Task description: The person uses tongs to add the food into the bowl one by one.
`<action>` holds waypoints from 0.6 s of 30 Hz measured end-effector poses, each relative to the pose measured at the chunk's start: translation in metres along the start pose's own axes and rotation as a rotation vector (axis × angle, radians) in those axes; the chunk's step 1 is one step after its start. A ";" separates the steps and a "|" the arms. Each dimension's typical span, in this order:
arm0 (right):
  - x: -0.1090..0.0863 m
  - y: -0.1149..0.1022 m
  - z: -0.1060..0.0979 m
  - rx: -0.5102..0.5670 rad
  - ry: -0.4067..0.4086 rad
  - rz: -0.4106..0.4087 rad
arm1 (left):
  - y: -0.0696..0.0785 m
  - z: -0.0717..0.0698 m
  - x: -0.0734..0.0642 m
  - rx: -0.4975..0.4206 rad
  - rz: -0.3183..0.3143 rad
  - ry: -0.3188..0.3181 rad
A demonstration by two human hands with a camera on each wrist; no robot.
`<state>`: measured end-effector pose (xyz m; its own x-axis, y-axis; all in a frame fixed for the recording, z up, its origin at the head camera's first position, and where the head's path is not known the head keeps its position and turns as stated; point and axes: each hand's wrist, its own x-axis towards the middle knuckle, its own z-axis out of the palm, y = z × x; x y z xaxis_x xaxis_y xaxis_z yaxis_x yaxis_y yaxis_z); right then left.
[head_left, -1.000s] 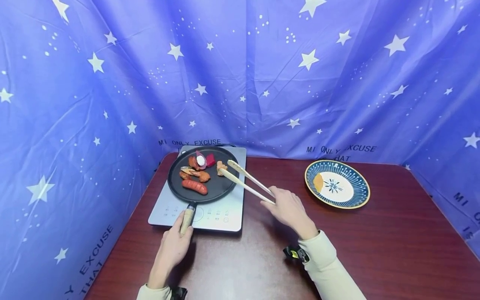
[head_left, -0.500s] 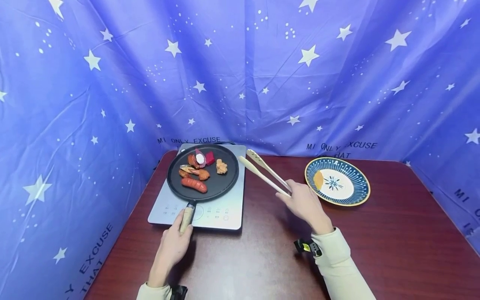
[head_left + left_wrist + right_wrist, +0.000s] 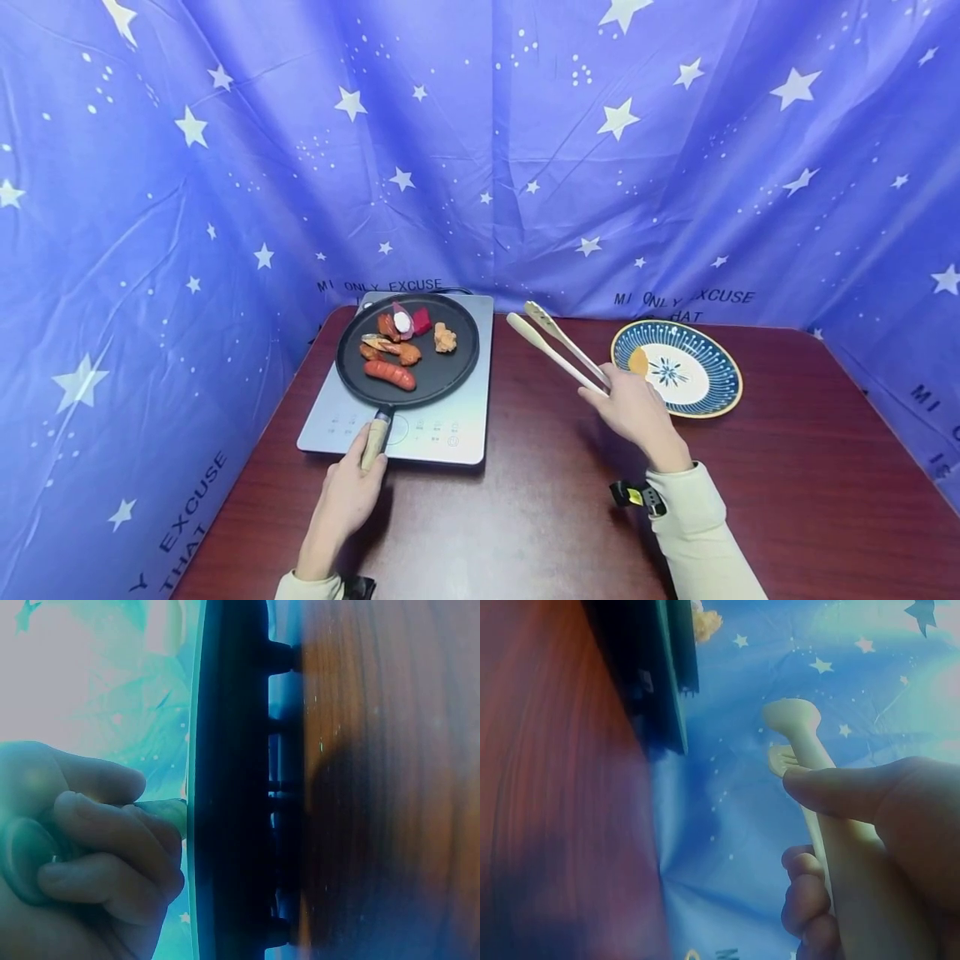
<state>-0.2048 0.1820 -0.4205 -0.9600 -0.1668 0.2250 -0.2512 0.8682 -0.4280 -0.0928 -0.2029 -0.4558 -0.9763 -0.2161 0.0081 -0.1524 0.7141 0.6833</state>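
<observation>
My left hand [image 3: 351,493] grips the pale handle of a flat black frying pan [image 3: 442,379]. In the left wrist view its fingers [image 3: 124,844] curl round the handle. On the pan lie a red sausage [image 3: 390,374], a fried chicken piece [image 3: 445,337], brown meat pieces [image 3: 408,354], a red cube [image 3: 422,320] and a purple-and-white piece [image 3: 402,321]. My right hand [image 3: 637,414] holds cream tongs [image 3: 558,354], their tips apart with nothing between them. In the right wrist view the thumb [image 3: 847,791] lies along one arm of the tongs. The right hand overlaps the plate's near-left rim in the head view.
Under the pan is a silver induction cooktop [image 3: 457,446] on a dark red wooden table [image 3: 540,467]. A blue-patterned plate [image 3: 720,367] stands at the right. Blue star-print curtains [image 3: 540,167] hang behind and on both sides of the table.
The tongs have let go of the fried chicken piece, which rests on the pan. My right hand has moved right with the tongs, towards the plate. The left hand has stayed on the handle.
</observation>
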 end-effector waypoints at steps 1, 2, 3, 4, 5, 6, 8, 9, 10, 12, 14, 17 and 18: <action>-0.001 0.002 -0.001 0.001 0.001 0.000 | 0.000 0.000 0.000 -0.001 0.002 0.000; -0.001 0.004 -0.002 0.000 0.004 0.002 | 0.000 0.000 0.000 -0.002 0.003 0.001; -0.002 0.007 -0.002 -0.002 0.006 0.003 | 0.000 0.001 0.000 -0.002 0.004 0.001; -0.003 0.009 -0.003 -0.005 0.009 0.005 | 0.000 0.000 0.000 -0.002 0.003 0.001; -0.003 0.011 -0.004 -0.008 0.010 0.006 | 0.000 0.000 0.000 0.000 0.002 0.000; -0.003 0.012 -0.005 -0.012 0.011 0.009 | 0.000 0.000 0.000 0.002 0.001 -0.001; -0.004 0.016 -0.008 -0.019 0.010 0.011 | 0.000 0.000 0.000 0.003 0.001 -0.002; -0.004 0.017 -0.009 -0.021 0.009 0.013 | 0.000 0.000 0.000 0.003 0.002 -0.001; -0.004 0.019 -0.010 -0.024 0.007 0.017 | 0.000 0.000 0.000 0.003 0.003 0.000; -0.004 0.022 -0.013 -0.030 0.005 0.026 | 0.000 0.000 0.000 0.003 0.005 0.003; -0.004 0.025 -0.015 -0.036 0.009 0.036 | 0.000 0.000 0.000 0.004 0.006 0.005; -0.005 0.029 -0.019 -0.043 0.014 0.049 | 0.000 0.000 0.000 0.008 0.005 0.004; -0.005 0.031 -0.020 -0.044 0.016 0.054 | 0.000 0.001 0.001 0.010 0.004 0.003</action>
<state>-0.2052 0.2188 -0.4172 -0.9698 -0.1123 0.2167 -0.1932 0.8955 -0.4009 -0.0934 -0.2028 -0.4564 -0.9765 -0.2151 0.0130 -0.1500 0.7216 0.6759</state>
